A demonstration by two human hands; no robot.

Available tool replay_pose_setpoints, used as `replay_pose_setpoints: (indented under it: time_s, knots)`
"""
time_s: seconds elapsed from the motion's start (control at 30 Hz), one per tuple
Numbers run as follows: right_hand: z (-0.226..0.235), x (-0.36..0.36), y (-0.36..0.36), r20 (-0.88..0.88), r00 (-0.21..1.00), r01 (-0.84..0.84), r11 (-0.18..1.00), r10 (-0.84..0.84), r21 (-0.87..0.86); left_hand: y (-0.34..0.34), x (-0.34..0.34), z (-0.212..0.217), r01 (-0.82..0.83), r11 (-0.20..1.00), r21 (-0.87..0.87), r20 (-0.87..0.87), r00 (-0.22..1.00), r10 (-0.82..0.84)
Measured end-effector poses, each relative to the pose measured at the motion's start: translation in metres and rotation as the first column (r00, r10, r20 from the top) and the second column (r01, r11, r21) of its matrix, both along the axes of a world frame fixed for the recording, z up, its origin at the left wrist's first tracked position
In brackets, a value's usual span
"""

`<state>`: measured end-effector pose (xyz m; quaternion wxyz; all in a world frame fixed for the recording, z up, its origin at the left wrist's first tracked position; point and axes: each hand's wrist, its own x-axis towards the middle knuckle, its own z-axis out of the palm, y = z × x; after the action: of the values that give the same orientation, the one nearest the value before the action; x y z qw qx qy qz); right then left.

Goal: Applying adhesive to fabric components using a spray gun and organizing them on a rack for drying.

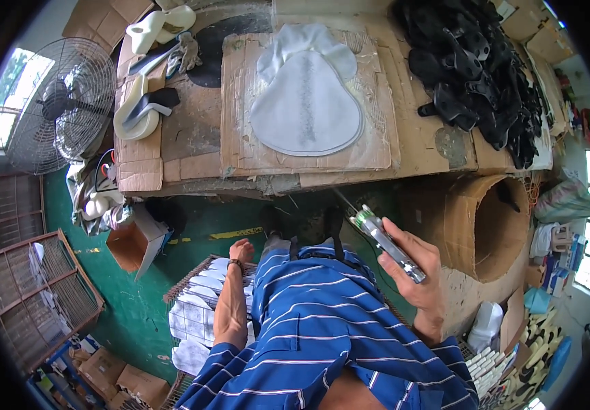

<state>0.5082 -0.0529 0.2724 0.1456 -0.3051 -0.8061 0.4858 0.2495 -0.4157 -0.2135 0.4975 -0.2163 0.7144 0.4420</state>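
Note:
My right hand (414, 266) is wrapped round a silver spray gun (389, 246) with a green part near its front end. It is held in front of the table's near edge, right of my body. My left hand (241, 251) hangs low beside my hip, its fingers loosely curled with nothing visible in them. Beside that arm, a wire rack (179, 290) bears several white pads (196, 311). On the table, a rounded white pad (305, 109) lies flat on a cardboard sheet (240, 154). A second white fabric piece (312, 41), rumpled, shows beyond its far end.
A heap of black moulded pieces (469, 61) covers the table's right side. Cream curved pieces (138, 116) and a grey glove (185, 53) lie at the left, near a large fan (59, 102). A cardboard tube (486, 225) and an opened box (138, 239) stand below.

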Motion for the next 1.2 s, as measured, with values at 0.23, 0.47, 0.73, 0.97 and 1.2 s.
replay_pose_setpoints:
  time_s: [0.23,0.47,0.73,0.97,1.2]
  knots:
    - [-0.011,-0.036,0.017,-0.083,0.987,0.151,0.974,-0.139,0.169,0.029,-0.008,0.015,0.05,0.998,0.03,-0.05,0.998,-0.049]
    - [-0.015,-0.035,0.027,-0.079,0.96,0.28,0.936,-0.269,0.214,0.003,0.005,0.004,0.084,0.995,-0.053,0.018,0.996,-0.084]
    - [-0.003,-0.008,0.018,0.079,0.952,0.278,0.943,-0.296,0.182,-0.005,0.002,0.0,0.074,0.992,-0.099,0.058,0.996,-0.069]
    - [0.008,-0.017,0.006,-0.032,0.941,0.337,0.93,-0.336,0.145,0.024,-0.02,-0.001,0.061,0.998,-0.005,0.086,0.994,-0.06]
    - [0.006,0.001,0.004,0.117,0.989,0.079,0.988,-0.095,0.135,0.055,-0.028,0.009,0.158,0.987,0.016,-0.01,0.987,-0.158]
